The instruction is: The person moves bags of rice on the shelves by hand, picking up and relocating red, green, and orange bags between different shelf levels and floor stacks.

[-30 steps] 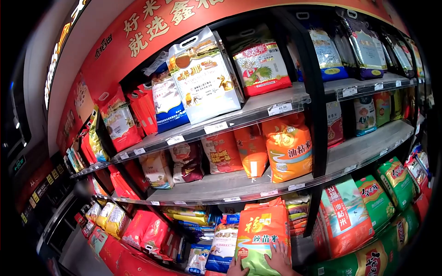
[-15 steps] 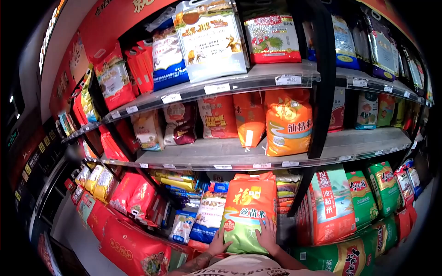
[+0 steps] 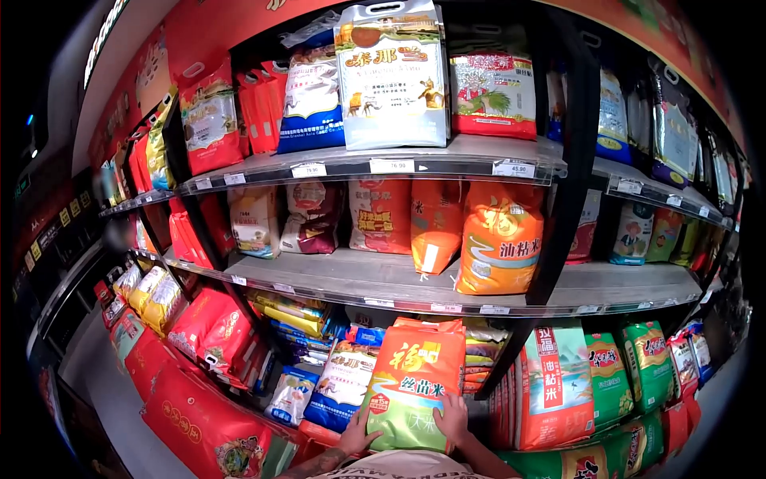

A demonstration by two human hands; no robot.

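An upright orange and green bag of rice stands at the lower middle, right in front of my body. My left hand presses against its lower left edge, with the thumb toward the front. On the other side, my right hand lies on the lower right edge, its fingers pointing up along the bag. Together the two hands hold the bag between them. Its base is hidden by my shirt. Just left of it, a white and blue bag leans close by.
Above runs a grey middle shelf with an orange bag near its right post. A silver bag stands on the top shelf. Red packages lie at the lower left; a teal and red bag stands at the right.
My view has tilted and shifted, so the shelves sit lower in the picture. The bag of rice appears slightly lower and further left, with both hands still on its sides.
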